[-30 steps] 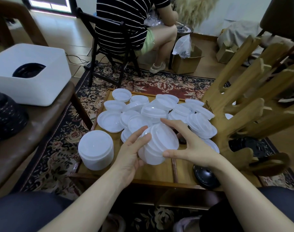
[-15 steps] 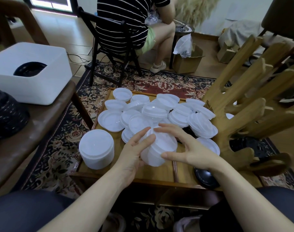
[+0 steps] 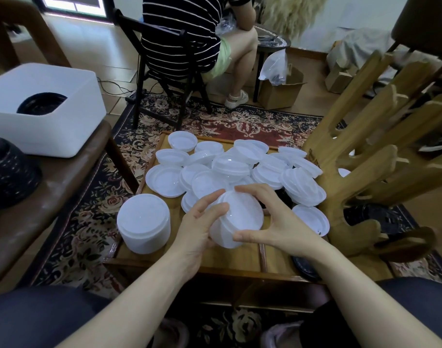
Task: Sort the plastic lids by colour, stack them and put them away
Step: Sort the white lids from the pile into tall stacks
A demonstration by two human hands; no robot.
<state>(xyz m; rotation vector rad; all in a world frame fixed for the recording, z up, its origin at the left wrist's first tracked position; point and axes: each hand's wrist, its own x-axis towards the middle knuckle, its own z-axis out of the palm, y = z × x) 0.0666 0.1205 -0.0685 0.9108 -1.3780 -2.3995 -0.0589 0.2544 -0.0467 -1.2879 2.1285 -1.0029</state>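
Note:
Between both hands I hold a tilted stack of white lids [image 3: 236, 218] just above the low wooden table [image 3: 240, 257]. My left hand [image 3: 198, 223] cups its left side with the fingers laid over the rim. My right hand [image 3: 275, 219] grips the right side, fingers arched over the top and thumb under the front edge. Several loose white lids [image 3: 230, 167] lie in a heap behind the stack. A finished stack of white lids [image 3: 144, 223] stands at the table's front left corner. Black lids [image 3: 304, 268] peek out at the front right.
A white bin [image 3: 46, 109] holding black lids [image 3: 40, 106] sits on the bench at left, beside a dark stack [image 3: 8, 174]. A tall wooden rack [image 3: 370, 159] crowds the table's right side. A person sits on a black chair [image 3: 169, 79] beyond the patterned rug.
Both hands have drawn the white stack slightly toward me and lower, and my right fingers have curled further over its top.

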